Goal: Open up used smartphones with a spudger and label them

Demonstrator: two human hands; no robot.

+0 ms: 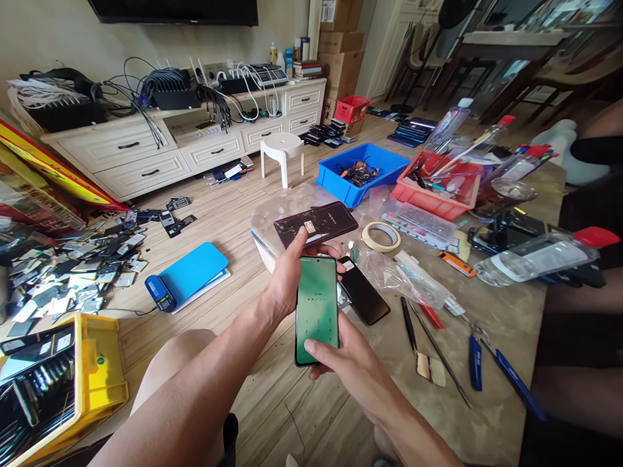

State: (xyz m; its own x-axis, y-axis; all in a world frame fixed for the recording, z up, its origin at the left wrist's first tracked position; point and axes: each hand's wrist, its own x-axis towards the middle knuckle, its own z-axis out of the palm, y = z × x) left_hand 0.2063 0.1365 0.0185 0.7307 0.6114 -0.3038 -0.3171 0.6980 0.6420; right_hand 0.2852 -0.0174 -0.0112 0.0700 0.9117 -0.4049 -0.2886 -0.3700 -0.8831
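A smartphone with a lit green screen and a number keypad stands upright between my hands. My left hand is closed round its upper part from behind, thumb along the left side and fingertips at the right edge. My right hand grips the lower end, its thumb over the bottom of the screen and fingers underneath. Just beyond lies a dark purple phone, back up, with a small sticker; my left thumb overlaps it in view. A black phone rests on the table to the right.
On the low table are masking tape, pliers, tweezers, a clear bottle and a red basket. A blue tray holds flex cables. Phone parts and a yellow crate are at left.
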